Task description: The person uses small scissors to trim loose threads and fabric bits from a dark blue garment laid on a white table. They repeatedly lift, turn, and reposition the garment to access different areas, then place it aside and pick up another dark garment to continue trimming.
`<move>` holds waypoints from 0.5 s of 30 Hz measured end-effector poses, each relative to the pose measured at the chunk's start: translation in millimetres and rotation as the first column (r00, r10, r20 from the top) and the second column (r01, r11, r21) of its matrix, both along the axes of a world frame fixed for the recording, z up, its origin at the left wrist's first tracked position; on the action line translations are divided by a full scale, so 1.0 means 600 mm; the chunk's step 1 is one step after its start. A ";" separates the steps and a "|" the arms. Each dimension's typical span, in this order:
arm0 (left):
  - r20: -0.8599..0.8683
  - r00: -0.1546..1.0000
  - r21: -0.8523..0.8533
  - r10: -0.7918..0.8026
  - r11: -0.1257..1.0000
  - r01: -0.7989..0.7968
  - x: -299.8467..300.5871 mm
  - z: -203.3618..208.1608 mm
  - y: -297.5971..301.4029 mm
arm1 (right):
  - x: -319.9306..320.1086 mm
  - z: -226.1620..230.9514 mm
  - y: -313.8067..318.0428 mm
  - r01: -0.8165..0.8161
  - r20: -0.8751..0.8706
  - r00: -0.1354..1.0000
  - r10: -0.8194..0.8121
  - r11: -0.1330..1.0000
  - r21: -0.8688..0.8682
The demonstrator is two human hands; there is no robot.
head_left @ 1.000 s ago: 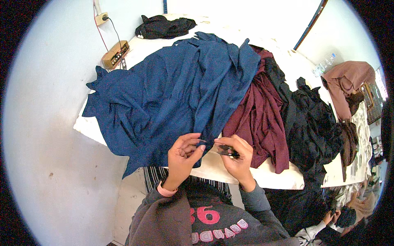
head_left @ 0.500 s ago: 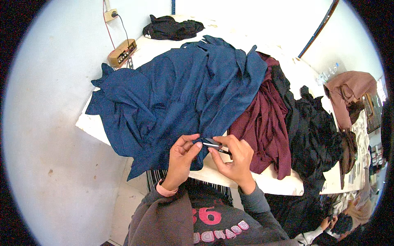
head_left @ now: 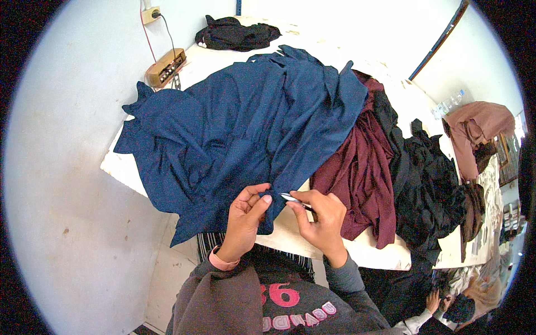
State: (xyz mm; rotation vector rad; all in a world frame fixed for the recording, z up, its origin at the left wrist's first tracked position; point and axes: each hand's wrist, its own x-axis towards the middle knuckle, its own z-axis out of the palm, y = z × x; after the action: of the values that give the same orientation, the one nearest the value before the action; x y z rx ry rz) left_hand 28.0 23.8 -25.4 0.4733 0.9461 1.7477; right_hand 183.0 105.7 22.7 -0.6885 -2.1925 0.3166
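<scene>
A large piece of navy blue cloth (head_left: 223, 123) lies in folds across the white table. My left hand (head_left: 244, 215) pinches its near edge between thumb and fingers. Close beside that pinch, my right hand (head_left: 321, 218) is closed around small thread snips (head_left: 288, 197), with a pale pointed tip and a dark part showing. The tip points left at the cloth, and whether it touches the fabric I cannot tell. Most of the snips are hidden by my right fingers.
Maroon cloth (head_left: 363, 173) and black cloth (head_left: 427, 184) are heaped on the right. A black bundle (head_left: 239, 34) and a wooden socket box (head_left: 166, 68) sit at the back. Brown cloth (head_left: 477, 125) hangs at far right; a co-worker's hand (head_left: 432, 301) shows lower right.
The snips have turned and drawn slightly right in my right hand, with less of them showing. My left hand keeps its pinch on the navy cloth.
</scene>
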 end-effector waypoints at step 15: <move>-0.279 0.958 -0.008 -0.061 0.998 0.061 0.002 0.005 0.000 | -0.001 0.088 0.054 -0.013 0.209 0.970 0.124 0.884 -0.467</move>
State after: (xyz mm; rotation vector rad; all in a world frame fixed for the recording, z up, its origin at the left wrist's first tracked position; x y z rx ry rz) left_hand 29.3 23.8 -22.1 0.7571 1.1162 1.6521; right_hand 182.3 138.2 75.7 -0.9464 -2.3903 0.8572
